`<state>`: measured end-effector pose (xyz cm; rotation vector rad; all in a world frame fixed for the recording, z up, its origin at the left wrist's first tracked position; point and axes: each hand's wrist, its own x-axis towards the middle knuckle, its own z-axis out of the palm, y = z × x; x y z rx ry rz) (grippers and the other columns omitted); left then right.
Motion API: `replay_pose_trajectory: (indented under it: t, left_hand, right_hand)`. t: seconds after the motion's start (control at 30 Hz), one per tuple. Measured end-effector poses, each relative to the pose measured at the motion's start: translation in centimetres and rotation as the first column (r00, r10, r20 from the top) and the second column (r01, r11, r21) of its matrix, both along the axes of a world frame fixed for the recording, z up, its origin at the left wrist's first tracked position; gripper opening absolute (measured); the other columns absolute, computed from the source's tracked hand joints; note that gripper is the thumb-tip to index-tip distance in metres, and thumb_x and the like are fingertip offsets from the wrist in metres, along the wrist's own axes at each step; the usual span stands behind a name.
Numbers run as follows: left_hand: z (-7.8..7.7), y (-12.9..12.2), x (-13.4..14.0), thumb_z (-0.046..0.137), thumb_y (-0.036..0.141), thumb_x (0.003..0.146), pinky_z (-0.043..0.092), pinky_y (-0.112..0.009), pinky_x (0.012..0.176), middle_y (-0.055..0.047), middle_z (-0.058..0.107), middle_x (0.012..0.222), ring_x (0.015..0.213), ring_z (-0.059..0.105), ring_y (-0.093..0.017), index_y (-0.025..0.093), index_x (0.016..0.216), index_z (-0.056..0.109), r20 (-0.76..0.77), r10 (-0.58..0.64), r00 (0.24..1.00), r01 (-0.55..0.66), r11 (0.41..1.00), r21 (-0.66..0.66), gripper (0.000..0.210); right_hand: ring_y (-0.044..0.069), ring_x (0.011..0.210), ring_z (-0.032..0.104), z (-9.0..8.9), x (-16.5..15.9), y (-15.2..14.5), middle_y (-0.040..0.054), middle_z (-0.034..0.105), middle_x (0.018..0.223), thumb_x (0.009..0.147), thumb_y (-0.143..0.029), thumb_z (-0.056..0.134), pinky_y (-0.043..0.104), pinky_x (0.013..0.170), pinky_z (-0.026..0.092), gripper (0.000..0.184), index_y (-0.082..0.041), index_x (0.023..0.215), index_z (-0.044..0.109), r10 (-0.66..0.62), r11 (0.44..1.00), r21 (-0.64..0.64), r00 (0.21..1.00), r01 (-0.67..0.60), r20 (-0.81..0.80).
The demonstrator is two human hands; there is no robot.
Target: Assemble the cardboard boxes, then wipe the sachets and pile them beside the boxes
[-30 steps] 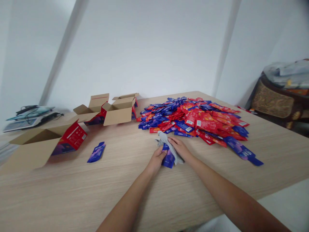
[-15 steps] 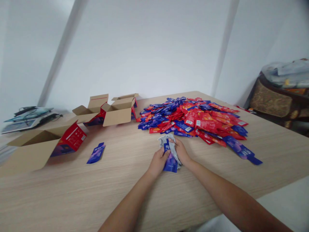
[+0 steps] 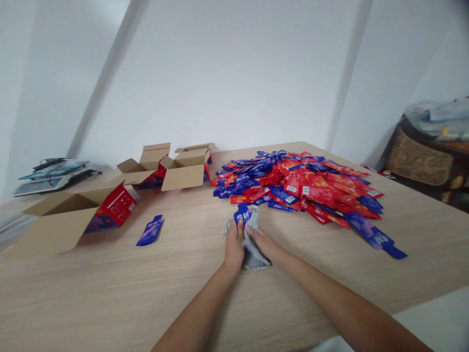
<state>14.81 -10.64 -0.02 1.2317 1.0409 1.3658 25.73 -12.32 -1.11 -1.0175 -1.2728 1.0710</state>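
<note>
A blue pouch (image 3: 242,215) with white lettering is upright in my hands, its spouted top showing above my fingers. My left hand (image 3: 233,247) is closed around its left side. In my right hand (image 3: 266,244) is a crumpled grey cloth (image 3: 255,260), pressed against the pouch and hiding its lower part. Just beyond my hands lies a wide heap of red and blue pouches (image 3: 308,188). One loose blue pouch (image 3: 150,231) rests to the left, and another blue pouch (image 3: 373,234) sticks out at the heap's right front edge.
Open cardboard boxes stand on the left: a near box (image 3: 110,210) with its flaps out, and further boxes (image 3: 185,171) behind it. Papers and a tablet-like item (image 3: 51,178) lie at the far left. A carved chair (image 3: 421,151) with bags on it is beyond the table's right edge.
The pouch has shifted upward and left in my hands, and the cloth now covers its lower front. My right hand has moved down along it. The view has shifted slightly.
</note>
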Motion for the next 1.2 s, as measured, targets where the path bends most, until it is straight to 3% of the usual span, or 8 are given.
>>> replay_pose_trajectory:
  t: [0.17,0.4,0.57,0.7,0.8,1.0,1.07,1.2]
  left_hand:
    - [-0.6,0.5,-0.1,0.058,0.028,0.081,0.036,-0.023,0.075,0.000,0.059,0.071,0.074,0.052,-0.017,0.021,0.077,0.063,-0.120,-0.003,0.993,0.006,1.000,0.025,0.010]
    - [-0.2,2.9,-1.9,0.056,0.025,0.081,0.036,-0.023,0.071,-0.001,0.058,0.064,0.070,0.053,-0.017,0.018,0.067,0.060,-0.153,0.063,0.986,-0.065,0.998,-0.007,0.016]
    - [-0.4,4.7,-5.8,0.055,0.039,0.079,0.039,-0.036,0.087,-0.010,0.063,0.085,0.096,0.056,-0.027,0.018,0.080,0.058,-0.666,0.190,0.721,-0.186,0.979,0.079,0.021]
    - [-0.8,3.8,-5.9,0.057,0.035,0.077,0.022,-0.044,0.106,-0.019,0.047,0.130,0.128,0.034,-0.031,0.016,0.111,0.052,-0.754,0.300,0.585,-0.121,0.951,0.285,0.039]
    - [-1.8,2.9,-4.7,0.058,0.035,0.076,0.013,-0.050,0.108,-0.019,0.044,0.135,0.133,0.028,-0.033,0.019,0.115,0.052,-0.805,0.138,0.577,0.054,0.977,0.207,0.042]
    - [-2.8,4.8,-6.9,0.050,0.029,0.080,0.002,-0.061,0.105,-0.017,0.040,0.140,0.136,0.021,-0.036,0.024,0.117,0.055,-0.848,0.105,0.520,0.053,0.986,0.155,0.038]
    - [-2.4,5.8,-9.3,0.048,0.030,0.081,-0.005,-0.063,0.103,-0.014,0.041,0.140,0.136,0.017,-0.036,0.026,0.121,0.055,-0.900,0.157,0.406,-0.002,0.985,0.171,0.040]
    - [-1.5,7.0,-15.0,0.039,0.043,0.086,-0.007,-0.067,0.100,-0.010,0.037,0.144,0.137,0.009,-0.038,0.029,0.129,0.050,-0.971,0.238,0.024,-0.104,0.966,0.235,0.047]
  right_hand:
    - [0.023,0.094,0.060,-0.1,0.2,-0.5,0.0092,0.068,0.097,0.089,-0.047,0.039,0.036,0.087,0.043,0.039,-0.018,0.101,0.062,-0.062,0.994,0.110,0.924,0.022,0.378]
    - [0.015,0.054,0.052,0.8,2.3,-0.4,-0.0003,0.054,0.052,0.087,-0.052,0.038,0.024,0.054,0.037,0.047,-0.019,0.057,0.053,-0.169,0.985,0.112,0.855,0.131,0.490]
    - [0.017,0.057,0.053,1.0,4.9,0.3,0.0015,0.056,0.055,0.089,-0.056,0.031,0.025,0.055,0.036,0.051,-0.019,0.061,0.053,-0.405,0.913,0.144,0.813,0.381,0.417]
    - [0.023,0.067,0.059,1.8,6.2,0.4,0.0084,0.063,0.069,0.091,-0.049,0.032,0.028,0.062,0.038,0.043,-0.015,0.093,0.058,-0.477,0.860,0.226,0.567,0.457,0.672]
    - [0.025,0.079,0.061,2.3,6.0,-0.2,0.0124,0.066,0.086,0.091,-0.040,0.035,0.032,0.071,0.041,0.039,-0.017,0.118,0.052,-0.427,0.893,0.289,0.452,0.344,0.783]
    - [0.029,0.129,0.032,0.5,4.4,-1.0,0.0056,0.042,0.140,0.084,-0.044,0.052,0.046,0.103,0.027,0.048,-0.032,0.131,0.047,-0.127,0.946,0.253,0.487,-0.202,0.864]
    - [0.029,0.133,0.024,-0.1,4.0,-1.0,0.0032,0.035,0.145,0.085,-0.045,0.051,0.051,0.105,0.020,0.048,-0.035,0.131,0.045,-0.062,0.941,0.211,0.477,-0.265,0.877]
    - [0.029,0.133,0.024,-0.3,3.6,-1.1,0.0031,0.037,0.144,0.089,-0.043,0.044,0.054,0.105,0.016,0.042,-0.036,0.130,0.046,-0.008,0.946,0.147,0.434,-0.288,0.901]
